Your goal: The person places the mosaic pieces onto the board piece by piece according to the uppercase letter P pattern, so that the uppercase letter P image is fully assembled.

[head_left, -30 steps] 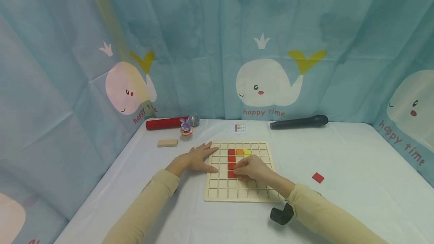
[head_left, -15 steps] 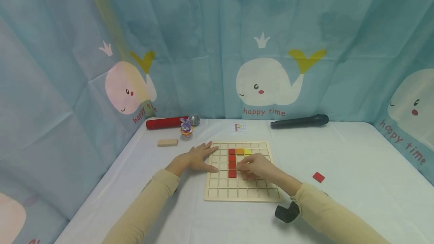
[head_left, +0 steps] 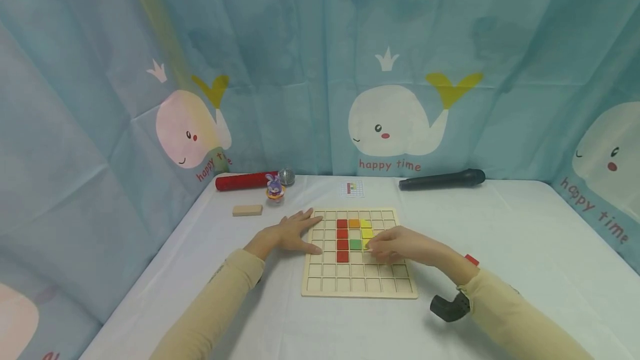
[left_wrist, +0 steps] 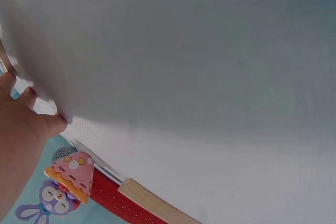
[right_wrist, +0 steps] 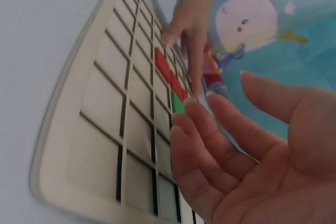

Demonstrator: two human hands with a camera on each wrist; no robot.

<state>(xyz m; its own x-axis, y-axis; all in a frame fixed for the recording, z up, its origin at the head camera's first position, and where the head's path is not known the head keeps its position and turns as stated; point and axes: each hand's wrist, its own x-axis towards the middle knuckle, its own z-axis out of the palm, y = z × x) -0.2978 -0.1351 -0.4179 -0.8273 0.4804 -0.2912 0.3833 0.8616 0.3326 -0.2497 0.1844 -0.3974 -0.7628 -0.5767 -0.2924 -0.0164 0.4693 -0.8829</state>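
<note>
A pale wooden grid board [head_left: 330,285] lies on the table, with a column of several red tiles [head_left: 342,234], an orange tile [head_left: 354,223], a green tile [head_left: 355,244] and yellow tiles [head_left: 367,233] in its cells. My left hand [head_left: 292,233] rests with spread fingers at the board's left edge, thumb and fingertips over the rim. Over the board's right half, my right hand [head_left: 395,245] is beside the lowest yellow tile, partly covering it. In the right wrist view this hand [right_wrist: 252,161] has loosely bent fingers, thumb apart, and nothing between them.
One loose red tile [head_left: 471,260] lies right of the board, partly behind my right forearm. Behind stand a red microphone [head_left: 245,181], a rabbit toy [head_left: 274,186], a wooden block [head_left: 247,210], a pattern card [head_left: 352,189] and a black microphone [head_left: 442,179].
My right hand has moved right, off the board's middle, uncovering the green tile and the lower yellow tiles. The left hand has stayed where it was.
</note>
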